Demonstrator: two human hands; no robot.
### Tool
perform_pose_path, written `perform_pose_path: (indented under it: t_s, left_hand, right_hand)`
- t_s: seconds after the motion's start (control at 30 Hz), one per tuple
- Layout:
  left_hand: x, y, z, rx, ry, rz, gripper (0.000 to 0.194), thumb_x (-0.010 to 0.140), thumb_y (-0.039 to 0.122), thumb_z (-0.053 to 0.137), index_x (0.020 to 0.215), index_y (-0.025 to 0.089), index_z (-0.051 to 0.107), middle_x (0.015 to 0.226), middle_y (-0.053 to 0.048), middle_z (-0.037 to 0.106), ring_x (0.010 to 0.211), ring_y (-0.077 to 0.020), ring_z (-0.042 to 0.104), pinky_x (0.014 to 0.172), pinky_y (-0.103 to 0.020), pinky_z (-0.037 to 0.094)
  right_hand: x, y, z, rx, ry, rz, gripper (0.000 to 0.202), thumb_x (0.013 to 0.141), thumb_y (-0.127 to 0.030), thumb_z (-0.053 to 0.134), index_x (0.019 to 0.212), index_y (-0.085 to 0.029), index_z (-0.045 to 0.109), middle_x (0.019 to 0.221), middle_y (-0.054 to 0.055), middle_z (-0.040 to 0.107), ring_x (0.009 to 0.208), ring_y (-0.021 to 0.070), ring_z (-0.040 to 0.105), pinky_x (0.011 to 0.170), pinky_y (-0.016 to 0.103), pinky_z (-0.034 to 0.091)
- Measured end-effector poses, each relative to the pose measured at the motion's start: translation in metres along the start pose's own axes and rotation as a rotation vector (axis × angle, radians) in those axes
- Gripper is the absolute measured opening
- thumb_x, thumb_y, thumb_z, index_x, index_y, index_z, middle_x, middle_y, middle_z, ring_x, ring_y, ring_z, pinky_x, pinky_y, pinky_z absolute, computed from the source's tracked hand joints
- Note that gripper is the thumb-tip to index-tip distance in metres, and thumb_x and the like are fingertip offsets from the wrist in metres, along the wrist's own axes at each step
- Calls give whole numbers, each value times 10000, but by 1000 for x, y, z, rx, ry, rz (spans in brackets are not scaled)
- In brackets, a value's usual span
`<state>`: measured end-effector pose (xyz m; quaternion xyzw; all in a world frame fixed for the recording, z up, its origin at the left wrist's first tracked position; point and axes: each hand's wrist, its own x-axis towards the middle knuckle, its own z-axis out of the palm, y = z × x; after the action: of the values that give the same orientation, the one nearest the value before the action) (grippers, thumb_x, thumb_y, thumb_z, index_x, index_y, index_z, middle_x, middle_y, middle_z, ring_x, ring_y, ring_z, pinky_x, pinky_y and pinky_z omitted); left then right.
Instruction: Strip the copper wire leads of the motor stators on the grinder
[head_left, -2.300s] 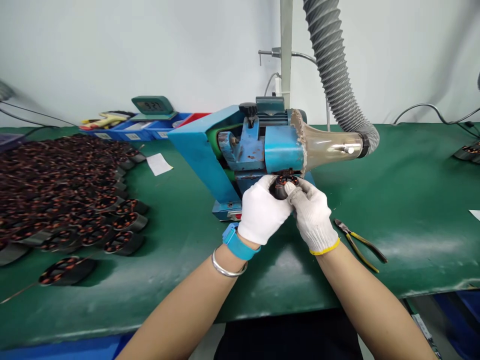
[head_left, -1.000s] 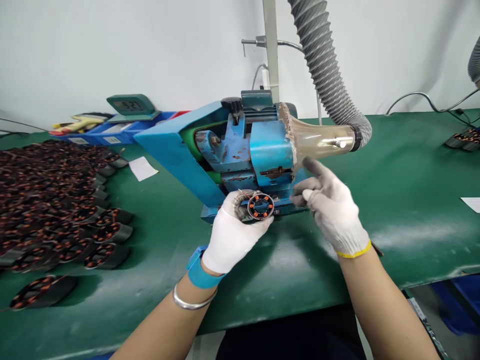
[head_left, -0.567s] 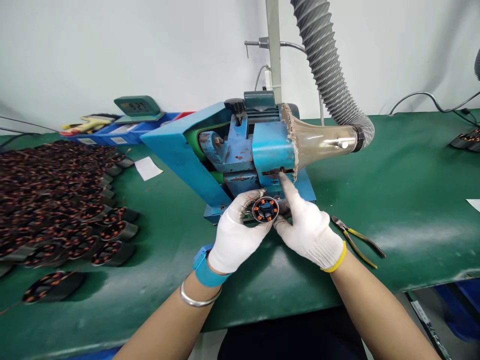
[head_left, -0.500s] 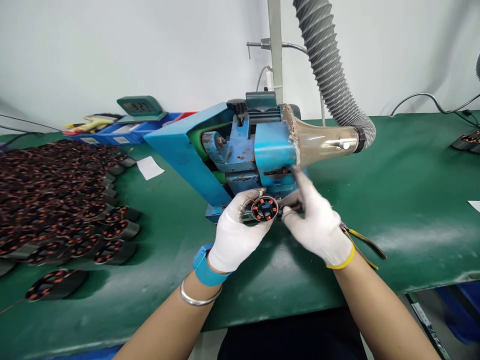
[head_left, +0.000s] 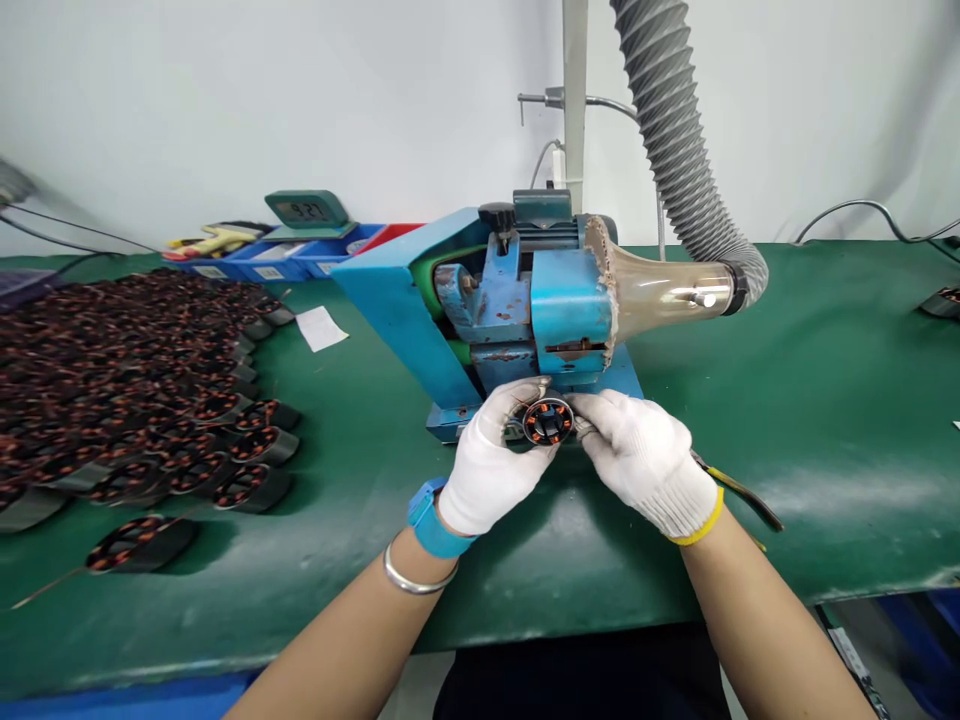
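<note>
My left hand (head_left: 491,465), in a white glove, grips a small round motor stator (head_left: 547,421) with copper windings, its open face turned toward me. Fingers of my gloved right hand (head_left: 649,460) pinch at the stator's right side. Both hands sit just in front of the blue bench machine (head_left: 517,300), below its slot. The fine wire ends at the stator are too small to make out.
A large heap of wound stators (head_left: 120,380) covers the green mat (head_left: 825,400) at the left. Yellow-handled pliers (head_left: 739,490) lie behind my right wrist. A grey ribbed suction hose (head_left: 675,130) joins the machine's clear funnel. Blue bins (head_left: 277,258) and a small clock (head_left: 304,210) stand at the back.
The stator came down from the machine's slot and turned face-on to me. My right hand lifted away, pointed at the slot, then returned to pinch the stator's right side.
</note>
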<state>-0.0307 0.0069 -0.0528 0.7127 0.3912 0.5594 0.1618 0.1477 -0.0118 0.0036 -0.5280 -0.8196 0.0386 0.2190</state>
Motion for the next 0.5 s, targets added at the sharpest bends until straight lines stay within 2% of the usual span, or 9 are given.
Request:
perform_pose_path:
  t_s: [0.13,0.27,0.33,0.4,0.5]
  left_hand:
    - [1,-2,2,-22,11,125,521,682,72,715,1142,213,515,1187,-90,603,1125,-219,600,978,-396,516]
    - [2,0,4,-36,61,157,523,670,83,738,1123,216,514,1155,-83,598,1100,-223,605,949,-402,529]
    - [3,1,4,-19,115,122,530,655,116,766,1109,216,511,1164,-81,579,1106,-224,598,944,-399,528]
    - [5,2,3,15,164,100,543,641,142,785,1102,213,508,1189,-83,552,1125,-228,584,950,-404,522]
    - [6,3,1,46,200,104,532,634,156,791,1085,210,513,1187,-80,532,1137,-227,571,972,-416,503]
  right_hand:
    - [0,13,-3,139,81,-17,308,913,-306,447,1144,-279,649,1060,15,696,909,224,658,745,335,512]
    - [-2,18,-8,313,183,87,273,896,-294,494,1114,-287,658,1064,0,696,954,194,655,800,312,519]
    - [-2,17,-12,428,152,140,291,854,-283,558,1132,-301,643,1063,-12,692,946,185,659,812,309,528]
    - [-2,15,-14,497,66,169,387,781,-278,646,1164,-323,618,1085,-21,680,955,199,655,834,335,530]
    - [0,6,-10,571,-7,187,467,697,-298,732,1151,-313,622,1124,-5,659,993,227,637,863,374,520]
